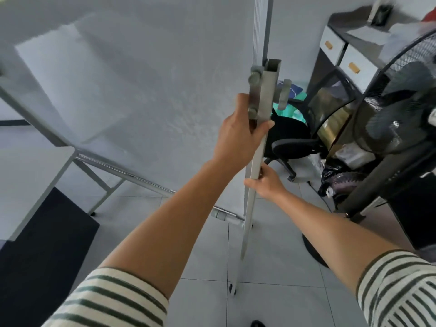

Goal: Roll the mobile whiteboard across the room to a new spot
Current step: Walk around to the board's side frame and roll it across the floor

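Filling most of the upper left and centre of the frame, the large white mobile whiteboard (122, 86) in its grey metal frame leans at an angle, its square grey upright post (262, 128) running down the centre to a small caster (232, 289) on the pale tiled floor (207, 256). Both hands are wrapped round that post: the left hand (238, 135) grips it high, just under the clamp knobs, and the right hand (265, 182) grips it lower. Judging from this hold, the roll is underway or about to start; how much floor is left I cannot tell. At the right a black pedestal fan (398, 109) and a black office chair (292, 140) stand close, likely obstacles. In the upper right, a dark cabinet with two shut white drawers (344, 53) hides its contents; a black bag (337, 180) lies below.
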### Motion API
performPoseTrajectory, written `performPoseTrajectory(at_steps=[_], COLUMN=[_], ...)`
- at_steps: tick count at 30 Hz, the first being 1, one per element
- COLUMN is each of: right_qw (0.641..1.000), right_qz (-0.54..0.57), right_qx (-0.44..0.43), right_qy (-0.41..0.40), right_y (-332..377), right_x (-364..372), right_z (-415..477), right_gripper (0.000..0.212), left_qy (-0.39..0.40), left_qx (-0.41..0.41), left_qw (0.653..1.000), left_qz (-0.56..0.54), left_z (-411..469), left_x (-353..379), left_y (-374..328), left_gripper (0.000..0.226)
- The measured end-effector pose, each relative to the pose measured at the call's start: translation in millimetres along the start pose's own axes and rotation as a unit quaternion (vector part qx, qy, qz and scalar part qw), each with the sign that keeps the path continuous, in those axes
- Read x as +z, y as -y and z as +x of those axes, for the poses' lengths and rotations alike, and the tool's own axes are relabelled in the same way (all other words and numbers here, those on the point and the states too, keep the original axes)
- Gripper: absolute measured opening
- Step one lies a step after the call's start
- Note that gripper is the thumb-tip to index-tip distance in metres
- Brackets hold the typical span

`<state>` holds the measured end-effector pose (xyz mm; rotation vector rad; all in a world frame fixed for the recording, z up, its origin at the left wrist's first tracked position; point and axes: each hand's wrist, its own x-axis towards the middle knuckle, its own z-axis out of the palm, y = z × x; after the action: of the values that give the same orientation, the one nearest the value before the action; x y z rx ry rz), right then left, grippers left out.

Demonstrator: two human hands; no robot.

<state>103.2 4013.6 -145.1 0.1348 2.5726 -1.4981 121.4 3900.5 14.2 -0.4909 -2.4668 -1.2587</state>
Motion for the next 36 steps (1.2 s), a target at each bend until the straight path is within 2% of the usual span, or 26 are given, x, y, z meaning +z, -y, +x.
performPoseTrajectory(at_steps=[6,10,14,19,24,30,36], right_qw=[0.999,0.997,0.994,0.991,0.99,0.987,0.985], right_qz=[0.016,0.032,0.033,0.034,0.036,0.038,0.03], right_qx=[0.026,0.055,0.072,0.079,0.084,0.097,0.101], right_qy=[-0.032,-0.052,-0.078,-0.101,-0.108,-0.123,-0.14], right_y=[-23.7,-36.8,-54.5,-69.5,-90.9,-112.8,-142.8], right_x=[-5.7,-11.5,-21.6,-31.8,-46.1,-68.5,-95.4], right_z=[-62.6,-108.3,-156.4,-213.4,-263.5,-337.3,-416.8], right_gripper=[0.026,0.04,0.043,0.042,0.054,0.031,0.036], left_qy=[0.01,0.012,0.017,0.038,0.061,0.088,0.094], left_qx=[0.027,0.051,0.079,0.089,0.092,0.097,0.118], left_qw=[0.999,0.998,0.996,0.994,0.992,0.988,0.985], left_qz=[-0.017,-0.023,-0.04,-0.05,-0.054,-0.076,-0.084], left_z=[-50.4,-84.3,-121.1,-163.5,-201.1,-253.8,-314.9], left_x=[7.8,15.3,25.6,31.6,40.1,60.9,86.8], left_y=[-33.0,-55.4,-82.2,-116.1,-149.5,-196.6,-250.4], left_gripper=[0.039,0.038,0.038,0.039,0.038,0.038,0.038])
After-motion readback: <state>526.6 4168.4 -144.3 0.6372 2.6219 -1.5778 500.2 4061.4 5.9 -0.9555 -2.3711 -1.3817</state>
